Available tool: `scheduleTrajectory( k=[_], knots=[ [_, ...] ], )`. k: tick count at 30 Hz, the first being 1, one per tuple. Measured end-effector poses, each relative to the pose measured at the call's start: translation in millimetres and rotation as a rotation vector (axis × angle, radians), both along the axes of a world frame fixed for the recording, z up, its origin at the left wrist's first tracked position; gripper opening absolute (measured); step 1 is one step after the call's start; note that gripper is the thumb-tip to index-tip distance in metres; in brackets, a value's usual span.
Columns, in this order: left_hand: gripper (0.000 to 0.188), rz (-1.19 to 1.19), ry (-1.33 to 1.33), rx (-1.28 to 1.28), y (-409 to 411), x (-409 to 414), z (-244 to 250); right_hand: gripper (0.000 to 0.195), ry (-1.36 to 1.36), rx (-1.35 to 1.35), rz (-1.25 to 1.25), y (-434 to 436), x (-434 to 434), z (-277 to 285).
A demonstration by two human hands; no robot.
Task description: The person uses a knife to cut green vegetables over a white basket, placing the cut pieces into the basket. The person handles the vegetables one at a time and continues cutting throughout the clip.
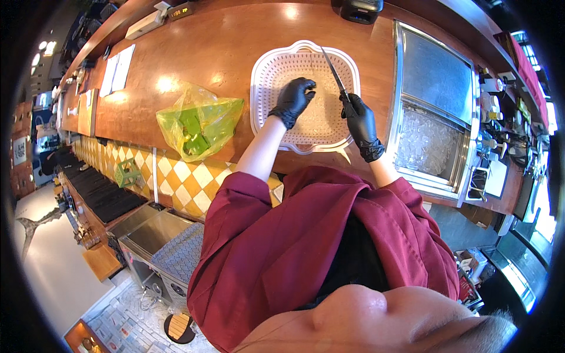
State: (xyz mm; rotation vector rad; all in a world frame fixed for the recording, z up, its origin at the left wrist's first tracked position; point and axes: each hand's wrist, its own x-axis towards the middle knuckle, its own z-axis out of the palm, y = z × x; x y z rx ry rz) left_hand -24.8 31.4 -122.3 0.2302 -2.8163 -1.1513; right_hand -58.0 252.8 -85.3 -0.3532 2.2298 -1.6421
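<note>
A white perforated plastic basket (pixel 260 84) with a handle at its far and near edges rests on the wooden counter before me. Over its left half is my left hand (pixel 292 102) in a black glove, fingers loosely curled, a small gap between thumb and forefinger, and nothing visible in it. My right hand (pixel 359 121), also gloved in black, grips the handle of a knife (pixel 333 69) at the basket's right side. The narrow blade points away from me and slightly left, above the basket. Left of the basket lies a crumpled translucent yellow plastic bag (pixel 170 121) with bright green pieces (pixel 194 132) inside.
At right, a steel-framed bin of ice (pixel 423 141) is set into the counter (pixel 212 39), partly under a metal lid (pixel 435 70). Bottles (pixel 490 103) stand beyond it. White papers (pixel 117 70) lie far left, and a black device (pixel 362 11) sits at the back.
</note>
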Motion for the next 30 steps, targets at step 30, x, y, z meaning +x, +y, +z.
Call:
scheduleTrajectory(
  k=[30],
  knots=[
    [0.026, 0.014, -0.117, 0.067, 16, -40, -44, 0.023, -0.037, -0.042, -0.036, 2, -3, -9]
  ],
)
